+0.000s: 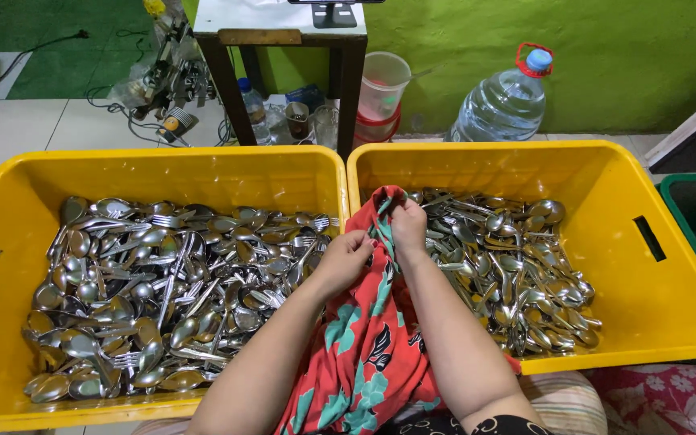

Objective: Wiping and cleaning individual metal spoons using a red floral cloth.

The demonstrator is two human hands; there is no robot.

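Head view: left hand and right hand both pinching red floral cloth, bunched over the rim between two yellow crates. Cutlery heap left of left hand, another right of right hand. Water jug, bucket well beyond.

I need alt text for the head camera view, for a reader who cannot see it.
Both hands, left hand and right hand, grip a red floral cloth between two yellow tubs. The left tub and the right tub each hold piles of metal spoons and forks.
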